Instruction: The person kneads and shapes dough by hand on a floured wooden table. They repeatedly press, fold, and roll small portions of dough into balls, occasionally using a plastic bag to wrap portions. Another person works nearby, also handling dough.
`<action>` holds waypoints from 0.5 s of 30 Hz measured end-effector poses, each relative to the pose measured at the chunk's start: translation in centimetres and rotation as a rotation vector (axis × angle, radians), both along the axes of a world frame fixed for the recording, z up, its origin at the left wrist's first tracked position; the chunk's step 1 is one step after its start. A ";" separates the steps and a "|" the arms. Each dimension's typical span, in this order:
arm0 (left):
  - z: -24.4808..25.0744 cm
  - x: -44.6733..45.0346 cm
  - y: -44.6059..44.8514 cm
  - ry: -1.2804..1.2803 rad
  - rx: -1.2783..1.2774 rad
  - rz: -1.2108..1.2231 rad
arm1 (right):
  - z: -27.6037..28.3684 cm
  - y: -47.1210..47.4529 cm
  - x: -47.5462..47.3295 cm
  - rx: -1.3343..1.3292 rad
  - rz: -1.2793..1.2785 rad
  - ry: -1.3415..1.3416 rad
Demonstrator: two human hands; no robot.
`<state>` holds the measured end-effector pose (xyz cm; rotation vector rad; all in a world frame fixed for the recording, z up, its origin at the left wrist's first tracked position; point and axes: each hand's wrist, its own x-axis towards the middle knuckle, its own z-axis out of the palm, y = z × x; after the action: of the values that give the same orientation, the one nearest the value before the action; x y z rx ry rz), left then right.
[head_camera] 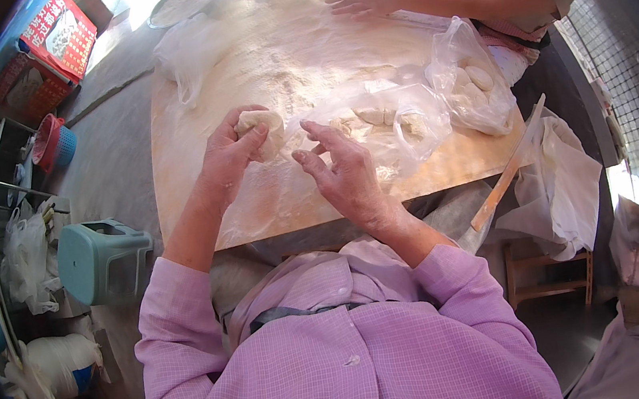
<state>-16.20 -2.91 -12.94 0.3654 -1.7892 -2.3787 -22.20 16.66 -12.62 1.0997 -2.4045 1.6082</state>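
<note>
My left hand [236, 141] grips a lump of pale dough [270, 139] above the floured wooden board [193, 204], its thumb pressed on the front. To the right, my right hand [343, 169] is raised with thumb and fingers apart and nothing between them. Just beyond it lies a clear plastic bag [428, 130] spread on the board, with several pieces of dough [375, 116] in it. Farther right, a second clear bag [474, 106] holds more rounded dough pieces [475, 82].
Across the board another person's hand [363, 1] reaches over the flour. A flour basin [184, 2] and a crumpled plastic bag [188, 53] are at the far left. A wooden stick [504, 175] juts past the right edge by a cloth [566, 185]. A green stool [103, 261] stands left.
</note>
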 end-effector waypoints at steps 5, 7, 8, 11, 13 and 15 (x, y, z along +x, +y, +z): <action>-0.6 2.3 0.3 0.000 -0.332 0.098 | -2.1 -4.0 1.2 -0.146 0.153 -0.501; -2.4 2.5 -0.5 -0.063 -0.602 0.268 | -2.0 -4.2 2.2 0.021 0.232 -0.398; -3.0 2.3 -0.5 -0.067 -0.795 0.295 | -1.8 -4.3 2.6 0.136 0.307 -0.359; -5.8 1.4 -0.2 -0.138 -1.408 0.317 | -1.5 -4.3 2.5 0.332 0.195 -0.101; -4.9 0.2 0.3 -0.228 -1.496 0.333 | -1.7 -4.3 2.2 0.353 0.156 -0.068; -5.5 -1.5 -0.7 -0.282 -1.457 0.384 | -2.0 -4.9 1.8 0.360 0.128 -0.051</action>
<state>-17.67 -3.63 -18.43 0.6876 -2.6330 -0.4202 -20.39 11.72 -14.61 1.3007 -2.7854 1.2759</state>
